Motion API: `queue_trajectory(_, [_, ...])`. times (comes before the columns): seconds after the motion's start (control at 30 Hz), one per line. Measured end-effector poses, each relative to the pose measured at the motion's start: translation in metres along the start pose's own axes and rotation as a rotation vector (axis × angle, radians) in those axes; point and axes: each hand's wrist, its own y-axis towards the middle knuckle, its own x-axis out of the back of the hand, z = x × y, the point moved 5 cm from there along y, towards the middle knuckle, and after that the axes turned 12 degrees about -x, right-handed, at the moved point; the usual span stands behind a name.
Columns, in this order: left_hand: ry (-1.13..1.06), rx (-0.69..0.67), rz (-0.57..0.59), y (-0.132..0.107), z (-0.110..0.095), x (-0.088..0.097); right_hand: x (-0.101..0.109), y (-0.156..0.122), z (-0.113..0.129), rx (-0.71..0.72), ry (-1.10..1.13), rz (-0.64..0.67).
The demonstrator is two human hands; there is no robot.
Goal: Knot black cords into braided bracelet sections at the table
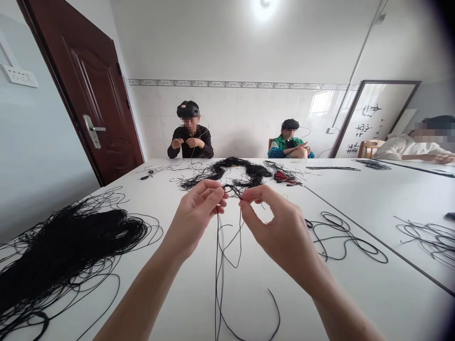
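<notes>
My left hand (199, 210) and my right hand (279, 222) are raised over the white table (177, 284), fingertips nearly meeting. Both pinch a thin black cord (232, 190) that forms a small loop between them. Loose ends of the cord (218, 265) hang down from the fingers and curl on the table below.
A big heap of black cords (64, 251) lies at my left. Another heap (231, 173) lies mid-table, with red cord (284, 177) beside it. Loose cords (341, 239) sprawl at my right. Scissors (147, 176) lie far left. Two people sit across, a third person at the right.
</notes>
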Motion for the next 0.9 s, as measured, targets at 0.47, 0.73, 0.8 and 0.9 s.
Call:
queue_trajectory(0.47, [-0.059, -0.006, -0.021, -0.004, -0.002, -0.008, -0.011, -0.021, 0.023, 0.522, -0.390, -0.318])
queue_trajectory(0.73, [0.040, -0.020, -0.044, -0.005, -0.005, -0.004, -0.005, -0.017, 0.026, 0.489, -0.078, -0.097])
queue_trajectory(0.8, [0.061, -0.018, -0.049, -0.005, -0.006, -0.002, 0.002, -0.008, 0.017, 0.279, 0.008, -0.063])
queue_trajectory(0.9, [0.152, -0.011, -0.017, -0.006, -0.007, -0.002, 0.004, 0.001, 0.000, -0.031, 0.029, 0.053])
